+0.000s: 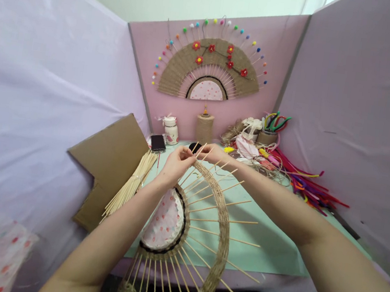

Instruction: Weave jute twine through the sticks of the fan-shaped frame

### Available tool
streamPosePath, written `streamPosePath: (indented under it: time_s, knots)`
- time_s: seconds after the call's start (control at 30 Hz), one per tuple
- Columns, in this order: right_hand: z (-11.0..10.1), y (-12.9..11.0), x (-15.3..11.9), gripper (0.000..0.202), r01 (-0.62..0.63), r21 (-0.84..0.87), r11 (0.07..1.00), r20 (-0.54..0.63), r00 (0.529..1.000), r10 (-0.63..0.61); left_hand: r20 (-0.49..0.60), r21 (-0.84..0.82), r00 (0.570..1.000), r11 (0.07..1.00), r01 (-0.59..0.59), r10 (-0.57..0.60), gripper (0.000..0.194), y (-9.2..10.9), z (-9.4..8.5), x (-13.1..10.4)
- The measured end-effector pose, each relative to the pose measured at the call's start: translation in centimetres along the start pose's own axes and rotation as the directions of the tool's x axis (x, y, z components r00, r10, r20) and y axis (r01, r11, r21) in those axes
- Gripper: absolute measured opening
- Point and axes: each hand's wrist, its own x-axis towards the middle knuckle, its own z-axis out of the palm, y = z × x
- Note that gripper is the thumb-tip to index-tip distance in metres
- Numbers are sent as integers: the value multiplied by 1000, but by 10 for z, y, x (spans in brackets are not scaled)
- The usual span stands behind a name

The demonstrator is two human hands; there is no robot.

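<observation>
A half-made woven fan [224, 218] of twine and thin wooden sticks stands tilted in front of me, reaching below the table's front edge. Its half-round centre [166, 219] is covered in pink dotted cloth with a black braid around it. At the fan's upper end, my left hand [180, 163] pinches the end of the twine band and a stick. Close beside it, my right hand [210, 154] has its fingers pressed together at the same sticks; any strand between them is too small to make out.
A finished fan [176, 71] with red flowers and coloured balls hangs on the pink back panel. Bundled sticks [136, 176] and cardboard [114, 154] lie left. A twine spool [204, 128], a white bottle [171, 130], a phone [158, 143] and coloured pipe cleaners [302, 180] stand or lie behind.
</observation>
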Motion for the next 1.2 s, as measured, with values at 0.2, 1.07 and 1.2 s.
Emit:
streamPosePath:
  time_s: [0.2, 1.07, 1.2]
  knots:
    - [11, 3, 18, 31, 50, 11, 999, -24, 998, -50, 56, -121, 997, 990, 67, -60, 46, -2, 0, 3]
    - [-44, -62, 30, 29, 290, -147, 946, 215, 943, -255, 199, -392, 908, 819, 419, -369, 37, -4, -13, 5]
    - [-50, -75, -1, 29, 293, -175, 940, 292, 927, -235, 169, -377, 895, 812, 446, -414, 35, -6, -14, 6]
